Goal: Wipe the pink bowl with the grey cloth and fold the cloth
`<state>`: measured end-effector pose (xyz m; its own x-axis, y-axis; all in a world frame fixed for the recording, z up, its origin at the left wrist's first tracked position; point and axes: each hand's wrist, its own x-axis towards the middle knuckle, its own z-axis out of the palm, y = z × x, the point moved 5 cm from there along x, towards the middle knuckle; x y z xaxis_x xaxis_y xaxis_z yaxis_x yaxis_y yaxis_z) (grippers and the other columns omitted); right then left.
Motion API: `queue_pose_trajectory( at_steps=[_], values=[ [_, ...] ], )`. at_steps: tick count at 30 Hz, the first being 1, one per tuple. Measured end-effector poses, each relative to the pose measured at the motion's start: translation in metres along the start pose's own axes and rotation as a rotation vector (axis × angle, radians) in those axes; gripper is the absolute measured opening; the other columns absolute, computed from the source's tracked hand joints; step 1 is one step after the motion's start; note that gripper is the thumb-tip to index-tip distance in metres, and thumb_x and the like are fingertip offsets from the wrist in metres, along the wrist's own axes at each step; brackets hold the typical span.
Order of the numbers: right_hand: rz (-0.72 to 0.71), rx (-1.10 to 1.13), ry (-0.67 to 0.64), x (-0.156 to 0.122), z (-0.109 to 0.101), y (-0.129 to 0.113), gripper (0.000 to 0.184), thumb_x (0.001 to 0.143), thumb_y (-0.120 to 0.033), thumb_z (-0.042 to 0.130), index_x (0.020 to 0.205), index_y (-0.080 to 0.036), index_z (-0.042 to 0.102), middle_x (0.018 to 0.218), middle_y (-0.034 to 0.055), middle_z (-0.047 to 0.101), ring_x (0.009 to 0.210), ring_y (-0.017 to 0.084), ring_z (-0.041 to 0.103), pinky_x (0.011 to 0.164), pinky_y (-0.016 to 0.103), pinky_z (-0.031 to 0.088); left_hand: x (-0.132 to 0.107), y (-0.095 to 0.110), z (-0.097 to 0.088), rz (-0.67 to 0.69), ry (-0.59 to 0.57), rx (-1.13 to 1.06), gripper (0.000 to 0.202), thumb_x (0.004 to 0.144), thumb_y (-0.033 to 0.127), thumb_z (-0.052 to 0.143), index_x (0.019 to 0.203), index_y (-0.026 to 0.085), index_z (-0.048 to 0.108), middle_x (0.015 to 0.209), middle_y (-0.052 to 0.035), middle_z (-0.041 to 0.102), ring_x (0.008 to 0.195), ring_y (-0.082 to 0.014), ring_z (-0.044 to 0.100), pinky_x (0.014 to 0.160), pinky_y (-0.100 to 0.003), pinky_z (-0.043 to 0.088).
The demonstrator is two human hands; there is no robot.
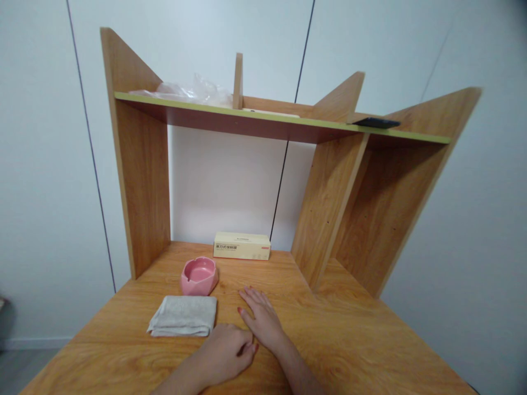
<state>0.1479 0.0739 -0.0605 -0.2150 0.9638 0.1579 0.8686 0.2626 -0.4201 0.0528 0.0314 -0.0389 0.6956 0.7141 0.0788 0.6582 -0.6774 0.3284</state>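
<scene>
My left hand rests on the desk with its fingers curled in and the thumb bent alongside; nothing shows in its grip. Its knuckles are close against the wrist of my right hand, and I cannot tell if they touch. The right hand lies palm down with fingers stretched out on the wood, holding nothing. Just beyond the left hand is a folded grey cloth. Behind that cloth stands a pink faceted ashtray with notches in its rim. A cream cling film box lies farther back.
A wooden shelf unit rises from the back of the desk, with upright panels on the right. Its upper shelf bears a clear plastic bag, a flat white item and a dark flat object.
</scene>
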Motion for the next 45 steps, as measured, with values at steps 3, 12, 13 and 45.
queue_pose_trajectory(
  at_steps=[3,12,13,45],
  values=[
    [0.001,-0.015,0.008,0.0,0.0,-0.001,0.046,0.086,-0.038,0.034,0.128,-0.021,0.043,0.136,0.0043,0.038,0.128,0.018,0.027,0.106,0.038,0.016,0.0,0.0,0.0,0.013,0.006,-0.001,0.03,0.085,0.028,0.038,0.069,0.018,0.062,0.066,-0.0025,0.065,0.061,-0.0138,0.058,0.053,-0.021,0.034],
    [0.003,-0.018,0.015,0.0,0.001,0.0,0.046,0.086,-0.038,0.034,0.128,-0.021,0.042,0.136,0.0035,0.038,0.127,0.017,0.029,0.106,0.037,0.016,0.0,-0.001,0.001,-0.004,0.001,-0.017,0.028,0.084,0.027,0.04,0.068,0.018,0.061,0.065,-0.002,0.064,0.06,-0.0134,0.056,0.052,-0.021,0.033],
    [0.003,-0.014,0.014,0.0,0.001,0.0,0.046,0.086,-0.038,0.034,0.128,-0.02,0.042,0.136,0.0039,0.039,0.127,0.017,0.029,0.106,0.037,0.016,0.0,-0.001,0.002,-0.007,-0.005,-0.018,0.028,0.084,0.027,0.04,0.067,0.018,0.06,0.064,-0.0017,0.063,0.058,-0.0131,0.055,0.051,-0.021,0.033],
    [-0.058,0.079,0.254,0.064,-0.014,-0.047,0.029,0.082,-0.013,0.036,0.101,-0.015,0.058,0.102,0.0087,0.059,0.099,0.016,0.053,0.085,0.026,0.04,0.001,-0.001,0.001,0.055,0.006,0.05,0.021,0.075,0.019,0.042,0.062,0.018,0.059,0.06,-0.0018,0.063,0.054,-0.0125,0.054,0.048,-0.02,0.032]
  ],
)
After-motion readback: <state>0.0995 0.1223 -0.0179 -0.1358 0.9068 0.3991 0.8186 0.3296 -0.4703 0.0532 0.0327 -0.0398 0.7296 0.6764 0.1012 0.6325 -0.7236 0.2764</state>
